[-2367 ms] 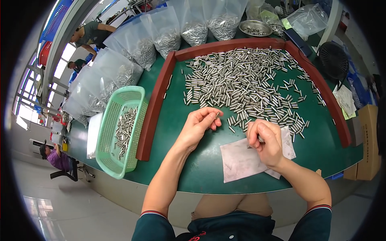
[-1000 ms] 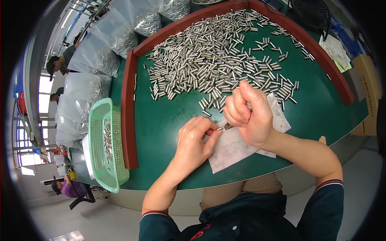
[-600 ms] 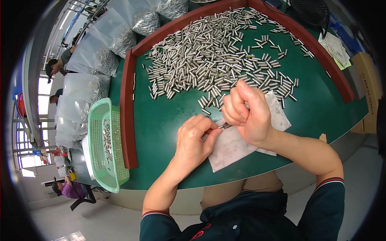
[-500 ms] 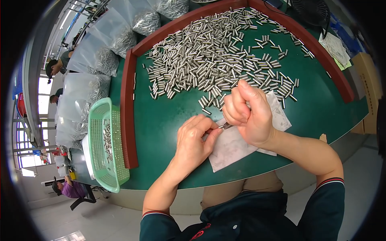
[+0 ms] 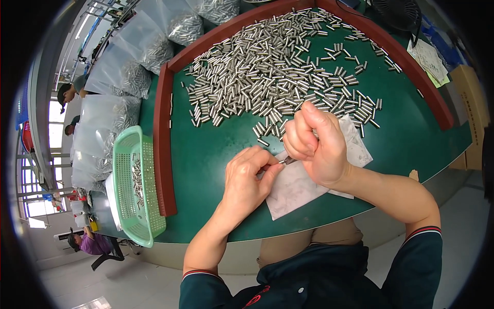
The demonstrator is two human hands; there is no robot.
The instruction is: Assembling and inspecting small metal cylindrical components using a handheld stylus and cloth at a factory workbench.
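Observation:
My left hand (image 5: pixel 246 177) is closed in a pinch, thumb against forefinger, on a small metal pin (image 5: pixel 281 162) whose end peeks out. My right hand (image 5: pixel 320 147) forms a fist just to the right. A dark tip (image 5: pixel 290 160) shows below that fist and meets the pin; the rest of whatever the fist grips is hidden. Under both hands lies a smudged white cloth (image 5: pixel 288 194) on the green table (image 5: pixel 206 170). Beyond them spreads a big heap of short shiny metal pins (image 5: pixel 262 72), its near edge close to my right hand.
A dark red wooden rim (image 5: pixel 163 139) borders the heap. Left of it stands a green plastic basket (image 5: pixel 123 221) with some pins inside. Clear bags of pins (image 5: pixel 131 77) line the far left. A black fan (image 5: pixel 396 15), papers (image 5: pixel 428 59) and a cardboard box (image 5: pixel 471 103) sit at right.
Both hands keep nearly the same pose and place over the cloth. The view has shifted very slightly. In the left background a person's head has moved a little.

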